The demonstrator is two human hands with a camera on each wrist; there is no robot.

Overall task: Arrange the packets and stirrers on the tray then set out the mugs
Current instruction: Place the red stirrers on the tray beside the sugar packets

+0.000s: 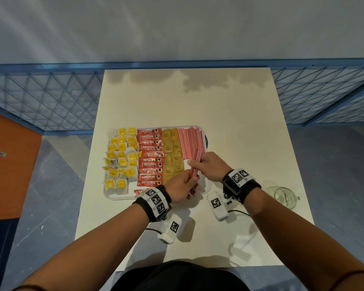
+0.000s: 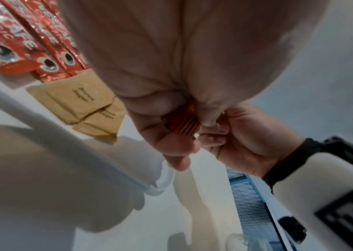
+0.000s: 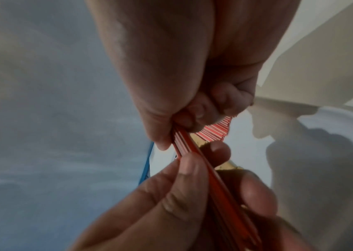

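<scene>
Stirrers (image 1: 194,164), a loose red bundle, pinched at both ends by my left hand (image 1: 180,186) and right hand (image 1: 208,164) above the tray (image 1: 207,186) at five o'clock. Uneven release may fan them across the brown sugar packets (image 1: 172,162) at nine o'clock.

Both bare forearms reach forward, each wrist in a black band with white coded blocks. The left hand (image 1: 180,186) and the right hand (image 1: 208,165) sit close together, fingers curled, each pinching an end of one bundle of red stirrers (image 1: 195,164)
</scene>
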